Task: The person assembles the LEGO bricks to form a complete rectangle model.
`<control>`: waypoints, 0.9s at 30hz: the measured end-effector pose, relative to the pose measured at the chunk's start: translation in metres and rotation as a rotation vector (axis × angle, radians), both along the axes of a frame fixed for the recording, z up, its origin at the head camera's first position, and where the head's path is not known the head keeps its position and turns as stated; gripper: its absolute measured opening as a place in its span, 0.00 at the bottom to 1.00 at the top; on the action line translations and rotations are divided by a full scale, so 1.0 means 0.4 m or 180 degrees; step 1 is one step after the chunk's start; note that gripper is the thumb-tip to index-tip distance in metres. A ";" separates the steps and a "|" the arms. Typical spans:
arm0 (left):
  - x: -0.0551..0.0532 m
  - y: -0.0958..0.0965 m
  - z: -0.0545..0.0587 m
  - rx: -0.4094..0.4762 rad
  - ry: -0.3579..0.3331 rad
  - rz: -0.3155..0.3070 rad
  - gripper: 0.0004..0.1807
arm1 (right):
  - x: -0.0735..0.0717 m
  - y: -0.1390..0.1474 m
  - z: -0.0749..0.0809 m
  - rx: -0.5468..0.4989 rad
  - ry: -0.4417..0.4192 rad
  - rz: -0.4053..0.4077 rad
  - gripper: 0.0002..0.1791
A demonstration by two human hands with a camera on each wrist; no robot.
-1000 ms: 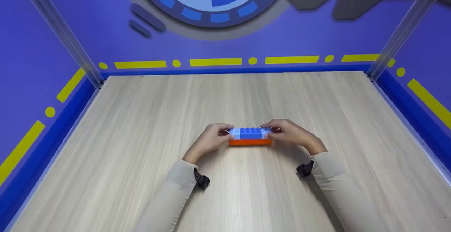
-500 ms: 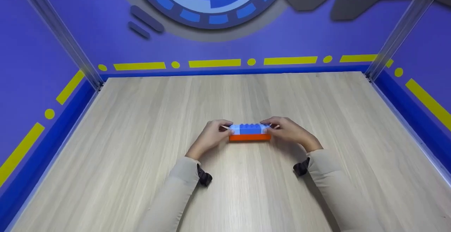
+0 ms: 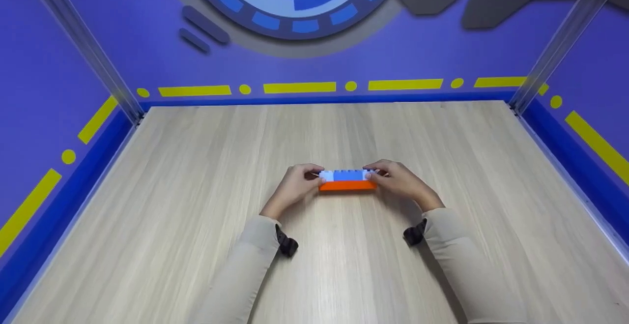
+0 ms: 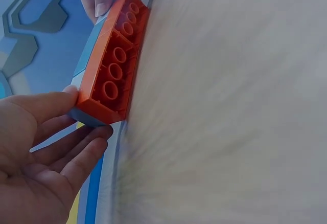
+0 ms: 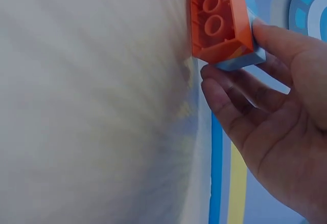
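Note:
Both hands hold one stack of toy building bricks by its ends. Its base is a long orange brick (image 3: 347, 186), with a blue brick (image 3: 348, 175) on top in the middle and a light blue brick (image 3: 327, 176) at each end. My left hand (image 3: 297, 185) pinches the left end between thumb and fingers; my right hand (image 3: 402, 181) pinches the right end likewise. In both wrist views the hollow underside of the orange brick (image 4: 115, 70) shows, with its round tubes. The stack is raised and tilted, its studs turned away from me.
A wood-grain table (image 3: 221, 157) spreads beneath the hands. Blue panels with yellow dashes (image 3: 300, 87) stand at the back and both sides, joined at metal corner posts (image 3: 565, 39). Black wrist cameras (image 3: 287, 247) sit on both sleeves.
Both hands have moved the brick stack up and away in the head view. It has tilted back, so the stud tops show less than before. Both grips stay the same.

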State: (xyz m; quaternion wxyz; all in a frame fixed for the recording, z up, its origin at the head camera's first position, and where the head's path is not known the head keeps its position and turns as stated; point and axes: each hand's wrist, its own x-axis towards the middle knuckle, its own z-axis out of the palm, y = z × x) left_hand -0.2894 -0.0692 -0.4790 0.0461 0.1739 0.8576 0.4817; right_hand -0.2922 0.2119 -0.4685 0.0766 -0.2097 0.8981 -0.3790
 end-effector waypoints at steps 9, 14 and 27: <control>-0.004 0.002 -0.001 -0.0050 -0.0108 0.0049 0.20 | -0.004 -0.019 0.002 0.0064 -0.0044 -0.0226 0.19; -0.006 0.005 -0.001 -0.0025 -0.0072 0.0087 0.19 | -0.008 -0.025 0.000 0.0033 -0.0058 -0.0307 0.20; -0.015 0.011 -0.003 -0.0143 -0.0066 0.0126 0.18 | -0.019 -0.034 0.000 0.0027 -0.0105 -0.0413 0.19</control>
